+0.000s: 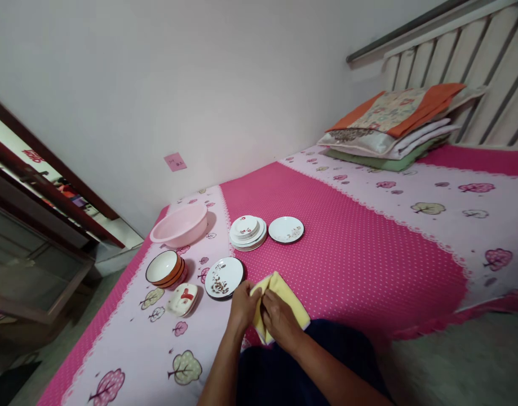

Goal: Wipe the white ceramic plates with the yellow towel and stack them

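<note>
A yellow cloth (290, 299) with a pale edge lies at the front of the bed, partly over my lap. My left hand (243, 306) pinches its left corner, while my right hand (279, 317) is closed on its middle, bunching it up. Just beyond my left hand is a white plate (225, 276) with a brown flower pattern and dark rim. Another flowered plate (286, 229) lies farther off, beside a stack of white plates (247, 232) of different sizes. My fingertips are partly hidden in the cloth's folds.
On the left stand a pink basin (179, 225), a stack of orange bowls (163, 268) and small squarish dishes (184, 299). Folded bedding with cushions (394, 121) is piled at the far right. A white wall (250, 84) runs behind the pink patterned bedsheet (352, 248).
</note>
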`<state>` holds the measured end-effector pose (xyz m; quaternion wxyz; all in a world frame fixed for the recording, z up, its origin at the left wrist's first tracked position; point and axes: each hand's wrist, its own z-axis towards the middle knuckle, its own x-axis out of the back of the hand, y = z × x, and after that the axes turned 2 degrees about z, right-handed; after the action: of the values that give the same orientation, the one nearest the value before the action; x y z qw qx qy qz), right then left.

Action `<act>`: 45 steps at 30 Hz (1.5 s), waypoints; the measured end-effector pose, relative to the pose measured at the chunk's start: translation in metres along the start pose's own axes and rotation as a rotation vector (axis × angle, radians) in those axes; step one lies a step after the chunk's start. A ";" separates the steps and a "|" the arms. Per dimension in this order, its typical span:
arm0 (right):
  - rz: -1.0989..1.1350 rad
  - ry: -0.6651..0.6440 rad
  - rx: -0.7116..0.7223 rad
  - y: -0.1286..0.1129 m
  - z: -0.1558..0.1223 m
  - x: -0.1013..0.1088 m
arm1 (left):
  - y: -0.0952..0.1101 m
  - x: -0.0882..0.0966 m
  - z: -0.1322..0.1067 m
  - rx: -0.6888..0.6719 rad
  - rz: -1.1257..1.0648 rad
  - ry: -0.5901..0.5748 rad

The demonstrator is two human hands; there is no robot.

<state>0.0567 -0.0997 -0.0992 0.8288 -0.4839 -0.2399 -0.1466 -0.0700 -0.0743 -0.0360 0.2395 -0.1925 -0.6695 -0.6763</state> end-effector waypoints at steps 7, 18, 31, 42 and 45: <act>-0.133 -0.089 -0.082 -0.006 0.019 -0.004 | 0.005 -0.008 -0.005 0.026 -0.170 0.088; -0.034 -0.121 -0.144 -0.017 0.029 0.006 | 0.012 -0.005 -0.029 0.065 -0.385 0.167; 0.411 0.033 -0.379 0.006 0.040 0.006 | 0.024 -0.018 -0.047 0.086 -0.478 0.137; 0.435 0.104 -0.290 0.006 0.035 -0.007 | 0.014 -0.020 -0.050 0.142 -0.528 0.091; 0.399 0.079 -0.166 0.002 0.027 0.001 | 0.016 -0.018 -0.052 0.150 -0.539 0.071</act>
<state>0.0514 -0.0751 -0.0894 0.8074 -0.5823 -0.0936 -0.0177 -0.0431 -0.1251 -0.0353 0.0878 0.0343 -0.7360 -0.6704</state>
